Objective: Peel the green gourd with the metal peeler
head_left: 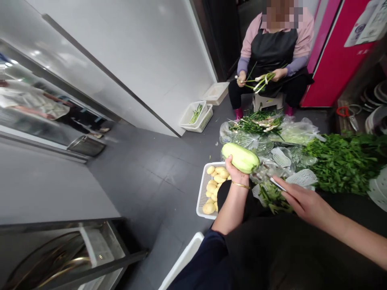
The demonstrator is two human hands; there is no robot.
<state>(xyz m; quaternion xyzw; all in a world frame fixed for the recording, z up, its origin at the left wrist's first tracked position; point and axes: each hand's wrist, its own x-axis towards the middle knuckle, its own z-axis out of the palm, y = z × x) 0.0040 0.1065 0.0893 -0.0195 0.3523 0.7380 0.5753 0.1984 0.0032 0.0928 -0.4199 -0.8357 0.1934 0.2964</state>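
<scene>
My left hand (236, 174) grips a pale green gourd (240, 158) from below and holds it level above a white basket (202, 193) of peeled potatoes (213, 186). A gold bangle circles that wrist. My right hand (304, 201) holds a metal peeler (273, 181) whose tip points toward the gourd's right end, a short way from it.
A seated person in a black apron (272, 48) across from me trims green onions (260, 81). More green onions in plastic (260, 123), leafy herbs (341, 161) and foam nets (302, 177) lie on the floor. White baskets (196, 117) stand by the steel cabinet (127, 52).
</scene>
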